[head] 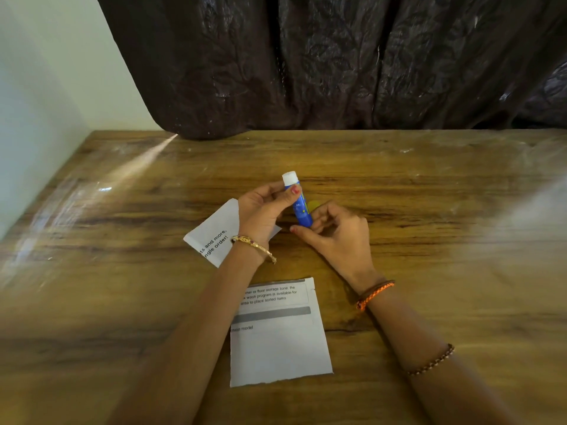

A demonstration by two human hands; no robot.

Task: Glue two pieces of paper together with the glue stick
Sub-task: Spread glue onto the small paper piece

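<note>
Presently, item one: glue stick [298, 201], blue barrel, white tip uppermost (whether that white end is a cap or the bared glue cannot be told), held tilted above the wooden table [429, 210]. Left hand [264, 210] grips the upper barrel, thumb across it just below the white end; right hand [334, 231] pinches the lower end, fingers curled round the base as if to twist it. A yellow bit shows just right of the stick, behind the right fingers, possibly a removed cap. Item two: smaller paper [214, 237], printed, lying on the table just left of and below the stick, partly under the left wrist. Item three: larger paper [276, 342], printed, flat, nearer the person than the stick and well apart from it. Neither sheet appears glued yet. Hazards, as judged: winding out too much glue could snap or smear it; the unheld papers may slide or crumple under the first stroke; the left wrist may drag the smaller paper askew.
</note>
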